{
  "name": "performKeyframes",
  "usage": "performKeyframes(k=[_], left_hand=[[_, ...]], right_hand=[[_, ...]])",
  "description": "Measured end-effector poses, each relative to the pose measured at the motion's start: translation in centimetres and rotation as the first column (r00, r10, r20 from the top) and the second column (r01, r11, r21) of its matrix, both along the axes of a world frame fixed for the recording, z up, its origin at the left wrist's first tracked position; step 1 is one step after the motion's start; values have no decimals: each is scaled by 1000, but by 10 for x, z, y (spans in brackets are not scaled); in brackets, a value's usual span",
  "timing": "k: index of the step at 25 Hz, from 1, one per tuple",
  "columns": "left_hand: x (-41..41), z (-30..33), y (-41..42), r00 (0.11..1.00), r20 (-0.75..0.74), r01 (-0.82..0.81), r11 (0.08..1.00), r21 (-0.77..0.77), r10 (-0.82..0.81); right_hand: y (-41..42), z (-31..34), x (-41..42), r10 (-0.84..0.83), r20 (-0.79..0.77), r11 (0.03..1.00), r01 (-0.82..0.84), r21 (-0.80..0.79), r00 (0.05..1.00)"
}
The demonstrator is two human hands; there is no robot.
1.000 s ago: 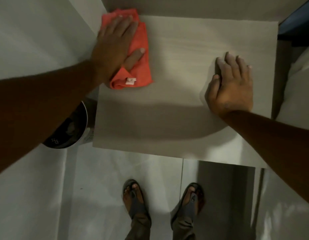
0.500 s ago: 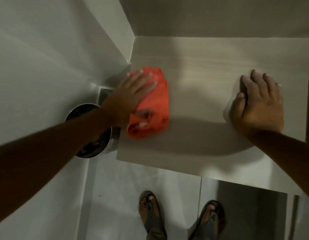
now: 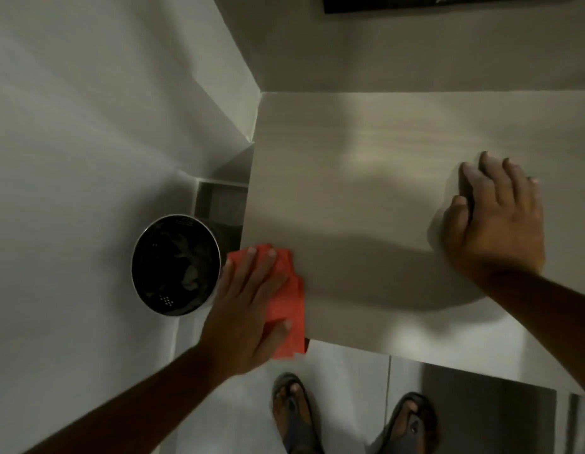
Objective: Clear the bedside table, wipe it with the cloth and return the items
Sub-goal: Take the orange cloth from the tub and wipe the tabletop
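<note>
The left hand (image 3: 248, 309) lies flat, fingers spread, pressing the folded orange cloth (image 3: 286, 314) onto the near left corner of the bedside table (image 3: 366, 198) (the cloth's edge overhangs that corner). The right hand (image 3: 496, 221) rests open, palm down, on the table's right side, holding nothing. A metal bin (image 3: 175, 265) stands on the floor just left of the table.

cloth (image 3: 286, 317) on table (image 3: 366, 198) corner (seemingly overhanging)
</note>
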State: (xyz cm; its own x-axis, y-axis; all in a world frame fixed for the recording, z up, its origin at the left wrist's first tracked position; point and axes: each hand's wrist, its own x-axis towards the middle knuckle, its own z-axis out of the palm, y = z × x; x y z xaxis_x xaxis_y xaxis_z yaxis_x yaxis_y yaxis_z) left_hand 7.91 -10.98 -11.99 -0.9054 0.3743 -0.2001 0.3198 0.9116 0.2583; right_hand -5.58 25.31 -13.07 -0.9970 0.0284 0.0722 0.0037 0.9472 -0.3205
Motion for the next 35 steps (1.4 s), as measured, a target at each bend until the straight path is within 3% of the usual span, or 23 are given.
performKeyframes(k=[4, 7, 10, 13, 16, 17, 19, 21, 24, 27, 28, 30, 31, 33, 35], left_hand=[[-108, 0, 13, 991, -95, 96, 995, -2, -95], [-200, -3, 19, 981, -187, 50, 997, -52, -59], [-226, -7, 46, 940, -293, -189, 982, -24, 174], [-207, -10, 52, 832, -342, -430, 897, 103, 438], [-225, -5, 82, 804, -315, -496, 861, 113, 504], [-232, -4, 98, 850, -293, -434, 897, 86, 439], [-239, -1, 139, 949, -282, -121, 990, 78, 138], [-239, -3, 167, 946, -299, 161, 982, 100, -124], [-227, 0, 173, 938, -294, 231, 963, 139, -183], [-152, 1, 156, 886, -136, 451, 892, 26, -444], [-131, 0, 135, 876, -129, 468, 884, 1, -464], [-117, -8, 81, 933, -207, 292, 956, -39, -293], [-121, -9, 56, 965, -241, 96, 994, -43, -104], [-122, -6, 28, 930, -268, -261, 965, -4, 251], [-90, -8, 55, 940, -267, -222, 975, -10, 211]], right_hand=[[0, -2, 0, -11, -38, 1000, 12, 9, 999], [-2, -2, 1, -21, -43, 1000, 21, 13, 999], [0, -2, -1, -19, -32, 1000, 19, 13, 999], [-1, -3, 1, -12, -22, 1000, 13, 25, 1000], [3, -8, -1, 0, -25, 999, 1, 46, 1000], [3, -9, -1, -5, -23, 999, 6, 44, 1000], [4, -11, -1, -18, -41, 999, 19, 39, 999], [3, -10, -2, -27, -52, 999, 28, 24, 998], [2, -9, -2, -31, -36, 999, 31, 11, 999], [3, -6, -1, -12, 5, 1000, 12, 1, 1000], [2, -3, -2, -3, 20, 1000, 3, 3, 1000], [5, 0, -1, -4, 55, 1000, 3, 13, 998], [5, 0, -1, -4, 68, 1000, 2, 16, 998], [4, 0, -1, 4, 78, 1000, -5, 9, 997], [3, -1, -2, 6, 73, 1000, -7, 7, 997]])
